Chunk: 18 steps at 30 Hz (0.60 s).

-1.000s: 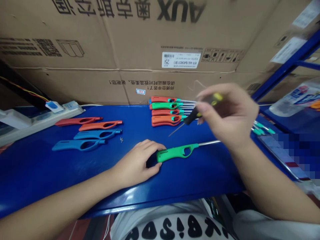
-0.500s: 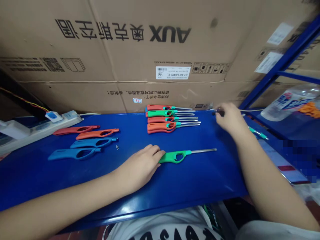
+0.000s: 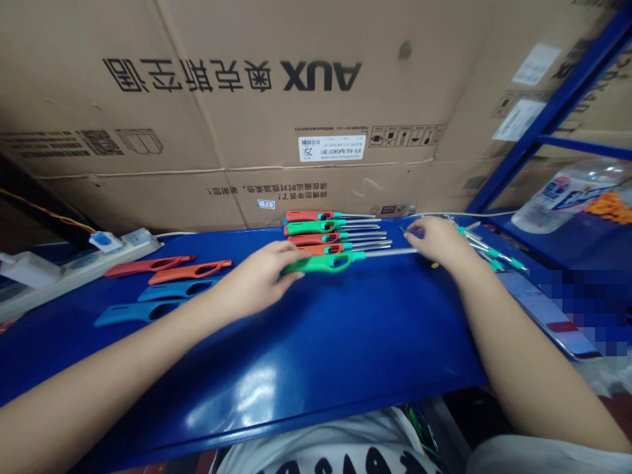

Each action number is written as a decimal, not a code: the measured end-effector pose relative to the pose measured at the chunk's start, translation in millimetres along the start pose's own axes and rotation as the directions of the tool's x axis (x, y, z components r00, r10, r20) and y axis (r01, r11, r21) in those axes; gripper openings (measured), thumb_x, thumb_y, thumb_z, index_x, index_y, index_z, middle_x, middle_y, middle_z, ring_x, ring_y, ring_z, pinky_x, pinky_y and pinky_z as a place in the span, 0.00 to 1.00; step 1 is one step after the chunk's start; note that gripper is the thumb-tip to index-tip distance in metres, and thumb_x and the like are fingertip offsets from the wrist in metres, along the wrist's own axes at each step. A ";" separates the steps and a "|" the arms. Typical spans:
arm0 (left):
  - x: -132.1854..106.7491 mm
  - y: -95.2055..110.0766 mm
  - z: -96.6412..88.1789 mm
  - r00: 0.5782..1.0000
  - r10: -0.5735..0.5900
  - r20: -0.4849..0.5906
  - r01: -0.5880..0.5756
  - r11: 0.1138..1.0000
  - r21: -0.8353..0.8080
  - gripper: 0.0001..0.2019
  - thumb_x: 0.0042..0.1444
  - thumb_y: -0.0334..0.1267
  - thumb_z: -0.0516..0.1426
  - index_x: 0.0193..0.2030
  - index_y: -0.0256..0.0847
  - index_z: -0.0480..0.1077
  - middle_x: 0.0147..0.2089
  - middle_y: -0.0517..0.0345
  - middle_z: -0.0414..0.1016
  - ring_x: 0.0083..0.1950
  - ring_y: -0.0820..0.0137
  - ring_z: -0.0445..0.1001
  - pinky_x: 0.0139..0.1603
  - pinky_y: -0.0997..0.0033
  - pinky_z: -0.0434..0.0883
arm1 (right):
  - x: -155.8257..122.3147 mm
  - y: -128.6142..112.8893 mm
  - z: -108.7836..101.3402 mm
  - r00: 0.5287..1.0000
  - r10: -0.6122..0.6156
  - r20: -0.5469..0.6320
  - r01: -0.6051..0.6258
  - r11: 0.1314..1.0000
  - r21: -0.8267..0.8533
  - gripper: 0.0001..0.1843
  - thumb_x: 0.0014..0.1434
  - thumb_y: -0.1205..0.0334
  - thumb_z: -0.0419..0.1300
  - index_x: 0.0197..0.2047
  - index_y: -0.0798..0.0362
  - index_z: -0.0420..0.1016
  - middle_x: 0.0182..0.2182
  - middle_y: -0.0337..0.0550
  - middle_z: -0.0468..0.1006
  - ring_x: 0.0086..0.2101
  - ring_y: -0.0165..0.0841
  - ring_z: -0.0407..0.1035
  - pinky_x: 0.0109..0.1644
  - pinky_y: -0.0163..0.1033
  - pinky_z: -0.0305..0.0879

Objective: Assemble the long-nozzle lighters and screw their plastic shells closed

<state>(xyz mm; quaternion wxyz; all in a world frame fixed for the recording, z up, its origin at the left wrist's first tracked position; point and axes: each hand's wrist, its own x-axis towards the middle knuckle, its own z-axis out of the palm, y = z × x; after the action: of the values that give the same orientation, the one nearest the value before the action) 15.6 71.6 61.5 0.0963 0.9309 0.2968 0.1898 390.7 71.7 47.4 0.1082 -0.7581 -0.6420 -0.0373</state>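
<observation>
Spanning the foreground: hard, glossy blue surface (image 3: pixel 345 349), glare on it. Blue handle shells (image 3: pixel 123 315) at left, moulded plastic with loop openings; red and orange shells (image 3: pixel 143 266) behind, roughly parallel, likely for easy pickup. Left hand (image 3: pixel 259 276) has its grip clamped on the rear of the green gas lighter (image 3: pixel 316 264); smooth body, looks lifted, just in front of the lighter row (image 3: pixel 316 239). Rear hold probably leaves loop and straight metal rod (image 3: pixel 388 253) clear. Rod tip reaches right hand (image 3: pixel 437 243); contact unclear. That hand's grip: can't tell if clamped; yellow piece (image 3: pixel 435 265) just under it, maybe a screwdriver. Row's rods all point right, likely for compactness. Teal-collared tubes (image 3: pixel 494 252) further right. Backdrop: matte cardboard carton (image 3: pixel 212 141), print upside down.
</observation>
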 end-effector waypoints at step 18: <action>58.1 -65.8 13.1 0.999 -0.037 -0.033 0.040 0.992 0.117 0.16 0.63 0.37 0.55 0.54 0.36 0.76 0.52 0.43 0.76 0.55 0.54 0.75 0.60 0.51 0.72 | -12.3 -26.1 0.1 0.998 -0.010 -0.067 0.017 0.995 0.099 0.13 0.63 0.57 0.57 0.40 0.51 0.83 0.40 0.49 0.85 0.42 0.44 0.78 0.43 0.42 0.71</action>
<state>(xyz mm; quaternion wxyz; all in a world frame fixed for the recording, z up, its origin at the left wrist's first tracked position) 30.7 157.9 47.6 0.0404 0.9260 0.3269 0.1842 362.9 63.9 48.0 0.1669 -0.7457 -0.6442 -0.0309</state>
